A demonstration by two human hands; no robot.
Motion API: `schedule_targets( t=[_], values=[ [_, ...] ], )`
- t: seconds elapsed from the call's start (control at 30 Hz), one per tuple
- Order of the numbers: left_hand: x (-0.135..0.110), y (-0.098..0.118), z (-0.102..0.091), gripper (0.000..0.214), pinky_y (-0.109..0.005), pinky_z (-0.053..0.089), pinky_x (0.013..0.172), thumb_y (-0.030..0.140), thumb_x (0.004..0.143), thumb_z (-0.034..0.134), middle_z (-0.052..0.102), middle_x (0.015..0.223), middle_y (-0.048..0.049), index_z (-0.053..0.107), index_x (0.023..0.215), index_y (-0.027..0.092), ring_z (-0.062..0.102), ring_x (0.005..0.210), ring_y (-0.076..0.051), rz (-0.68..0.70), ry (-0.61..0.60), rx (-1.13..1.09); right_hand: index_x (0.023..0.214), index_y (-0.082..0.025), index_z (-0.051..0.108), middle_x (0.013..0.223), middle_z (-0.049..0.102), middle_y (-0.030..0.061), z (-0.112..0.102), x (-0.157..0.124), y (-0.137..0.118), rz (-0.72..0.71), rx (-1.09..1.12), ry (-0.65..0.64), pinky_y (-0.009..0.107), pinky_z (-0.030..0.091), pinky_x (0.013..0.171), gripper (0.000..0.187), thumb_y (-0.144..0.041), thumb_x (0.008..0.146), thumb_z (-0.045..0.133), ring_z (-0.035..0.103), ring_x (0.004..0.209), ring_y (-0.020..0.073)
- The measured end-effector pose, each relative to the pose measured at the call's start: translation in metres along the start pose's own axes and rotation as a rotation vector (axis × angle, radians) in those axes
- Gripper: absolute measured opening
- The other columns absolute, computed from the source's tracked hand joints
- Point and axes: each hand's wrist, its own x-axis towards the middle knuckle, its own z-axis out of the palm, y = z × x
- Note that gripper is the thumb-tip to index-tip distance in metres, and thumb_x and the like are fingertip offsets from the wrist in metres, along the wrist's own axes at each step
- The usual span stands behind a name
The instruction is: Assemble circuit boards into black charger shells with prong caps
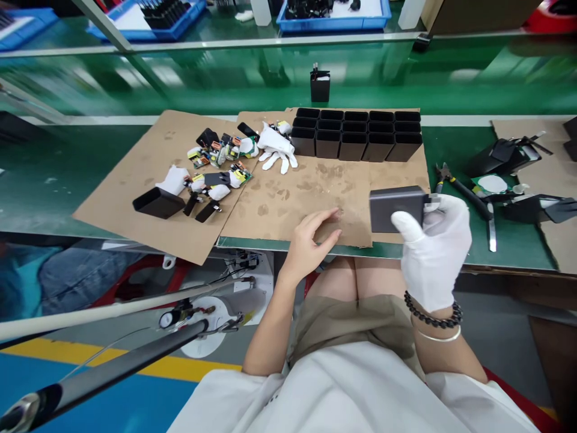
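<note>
My right hand (435,243), in a white glove, grips a black plastic case (391,209) by its right end, thumb across its broad side. A small metallic bit shows at that end, beside the fingers. My bare left hand (313,240) hovers by the near edge of the cardboard (297,210), thumb and fingers apart with nothing between them. Beyond it stand rows of black open-topped cases (354,144). A loose white glove (277,147) lies against their left end. Further left are circuit boards with parts (220,150) and a black case on its side (157,203).
Cutting pliers (462,186) lie right of my gloved hand, near black cases with wires (505,156) and a round white piece (492,184). One black case (320,87) stands on the green belt. Blue trays (333,25) sit on the far shelf. Another person's leg (85,276) shows at left.
</note>
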Motion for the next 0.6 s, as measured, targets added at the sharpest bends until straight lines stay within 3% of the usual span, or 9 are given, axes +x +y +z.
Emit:
schedule_targets(
  t=[0.07, 0.2, 0.37, 0.6],
  values=[
    [0.0, 0.001, 0.0, 0.035, -0.041, 0.054, 0.104, 0.024, 0.092, 0.065, 0.072, 0.12, -0.0082, 0.064, 0.127, 0.024, 0.067, 0.115, -0.023, 0.0, 0.0, 0.011, 0.096, -0.024, 0.057, 0.106, 0.07, 0.0053, 0.001, -0.003, 0.016, -0.184, -0.301, -0.003, 0.042, 0.059, 0.096, 0.037, -0.037, 0.073, 0.084, 0.07, 0.106, 0.0248],
    [0.0, 0.005, 0.001, 0.035, -0.039, 0.052, 0.105, 0.025, 0.092, 0.065, 0.072, 0.122, -0.0085, 0.063, 0.128, 0.023, 0.066, 0.116, -0.022, 0.01, -0.02, 0.044, 0.112, -0.024, 0.062, 0.121, 0.072, 0.0102, 0.008, -0.012, 0.052, -0.309, -0.651, -0.193, 0.04, 0.062, 0.088, 0.024, -0.035, 0.091, 0.064, 0.072, 0.107, 0.026],
    [0.0, 0.006, 0.002, 0.035, -0.041, 0.051, 0.104, 0.028, 0.093, 0.065, 0.072, 0.124, -0.0089, 0.063, 0.127, 0.023, 0.066, 0.117, -0.024, 0.018, -0.04, 0.102, 0.125, -0.025, 0.063, 0.132, 0.069, 0.0102, 0.008, -0.013, 0.07, -0.467, -0.64, -0.225, 0.038, 0.059, 0.098, 0.031, -0.033, 0.095, 0.062, 0.069, 0.118, 0.0238],
    [0.0, 0.005, 0.003, 0.035, -0.042, 0.051, 0.103, 0.027, 0.093, 0.065, 0.073, 0.123, -0.0084, 0.063, 0.127, 0.024, 0.066, 0.116, -0.024, 0.012, -0.046, 0.131, 0.113, -0.027, 0.072, 0.128, 0.071, 0.0087, -0.006, -0.01, 0.04, -0.421, -0.618, -0.208, 0.041, 0.06, 0.098, 0.023, -0.033, 0.092, 0.066, 0.07, 0.116, 0.0273]
  ],
)
